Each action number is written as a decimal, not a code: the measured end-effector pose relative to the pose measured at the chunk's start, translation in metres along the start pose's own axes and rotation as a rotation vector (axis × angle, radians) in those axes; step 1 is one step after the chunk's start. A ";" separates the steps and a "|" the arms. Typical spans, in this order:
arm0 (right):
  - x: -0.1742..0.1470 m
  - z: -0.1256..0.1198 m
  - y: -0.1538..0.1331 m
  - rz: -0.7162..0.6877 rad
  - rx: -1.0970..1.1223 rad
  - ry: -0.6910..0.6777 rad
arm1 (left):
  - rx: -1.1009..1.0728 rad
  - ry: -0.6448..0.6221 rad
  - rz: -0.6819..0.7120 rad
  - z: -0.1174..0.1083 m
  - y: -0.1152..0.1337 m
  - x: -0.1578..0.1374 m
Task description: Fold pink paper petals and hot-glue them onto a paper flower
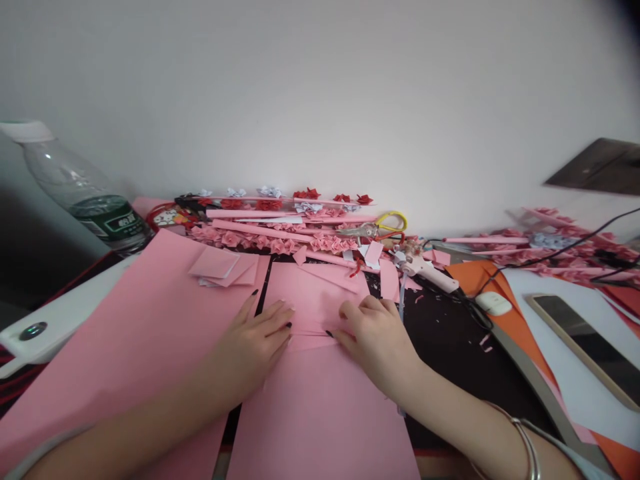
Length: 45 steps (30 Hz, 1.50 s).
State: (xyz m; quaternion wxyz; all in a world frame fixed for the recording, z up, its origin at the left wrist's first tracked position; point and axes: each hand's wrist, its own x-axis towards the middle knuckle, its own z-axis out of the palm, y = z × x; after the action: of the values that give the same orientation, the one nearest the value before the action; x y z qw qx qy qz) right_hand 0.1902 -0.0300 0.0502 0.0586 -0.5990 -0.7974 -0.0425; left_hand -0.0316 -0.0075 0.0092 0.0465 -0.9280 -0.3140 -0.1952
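Note:
A sheet of pink paper [325,407] lies before me on the dark table, with a folded layer whose edge runs across it between my hands. My left hand [263,337] rests flat on the left side of this fold, fingers stretched out and pressing the paper. On the right side, my right hand [375,330] has its fingers curled, with the thumb at the fold's edge and the fingertips on the folded layer. Further left is a larger pink sheet [165,333], with a small stack of pink squares [217,263] on it.
Along the wall lie paper-flower stems [280,233], yellow-and-red-handled scissors [390,223] and a glue gun [425,270] with a black cable. A plastic bottle [85,187] leans at left. At right are a phone [585,340], a white earphone case [494,303] and orange paper [470,273].

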 end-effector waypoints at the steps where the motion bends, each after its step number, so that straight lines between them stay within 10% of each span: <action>1: 0.001 0.000 0.000 0.005 -0.006 -0.006 | -0.020 -0.002 0.003 -0.002 0.000 0.002; 19: 0.031 -0.019 0.036 0.113 1.010 -0.383 | -0.890 -0.569 -0.496 -0.035 -0.005 0.057; 26: 0.032 -0.018 0.037 0.211 1.449 -0.176 | -1.048 -0.368 -0.608 -0.020 0.008 0.065; 30: 0.023 -0.010 0.028 0.128 1.333 -0.296 | -1.213 -0.336 -0.620 -0.013 0.021 0.065; 38: 0.020 -0.001 0.011 0.015 0.838 0.007 | -1.329 -0.261 -0.653 0.013 0.037 0.059; 45: 0.014 0.012 -0.001 0.083 0.560 0.002 | -1.225 -0.195 -0.657 0.018 0.043 0.058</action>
State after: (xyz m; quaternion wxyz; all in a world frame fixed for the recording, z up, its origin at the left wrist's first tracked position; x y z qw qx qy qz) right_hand 0.1851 -0.0150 0.0404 0.2240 -0.5918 -0.7528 0.1814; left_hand 0.0422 -0.0058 0.0168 -0.5744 -0.6576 -0.4145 -0.2566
